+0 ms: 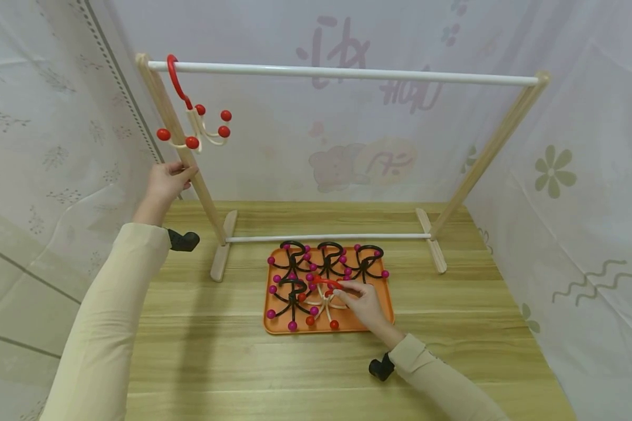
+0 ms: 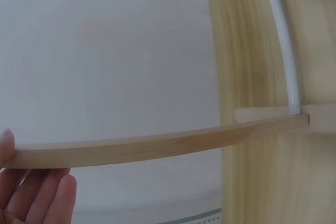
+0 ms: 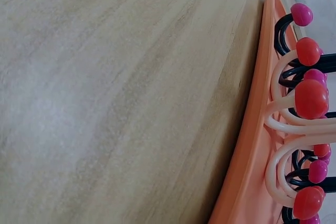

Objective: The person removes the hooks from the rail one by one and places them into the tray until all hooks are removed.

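Note:
My left hand (image 1: 168, 182) grips the left wooden post (image 1: 206, 196) of a rack, thumb on one side and fingers on the other, as the left wrist view shows. From the rack's white top bar (image 1: 295, 71) hangs a cream multi-hook hanger (image 1: 196, 124) with a red hook and red ball tips, just above that hand. My right hand (image 1: 364, 304) pinches the red hook of a second cream hanger (image 1: 325, 303) over the orange tray (image 1: 321, 329). In the right wrist view its red-tipped prongs (image 3: 283, 124) are at the tray; that hand is out of view there.
Several black hangers (image 1: 292, 297) with magenta ball tips lie on the tray. A white lower bar (image 1: 326, 238) joins the rack's wooden feet (image 1: 430, 245) behind it. The wood-grain table (image 1: 232, 362) meets patterned white cloth (image 1: 579, 234) at the sides and back.

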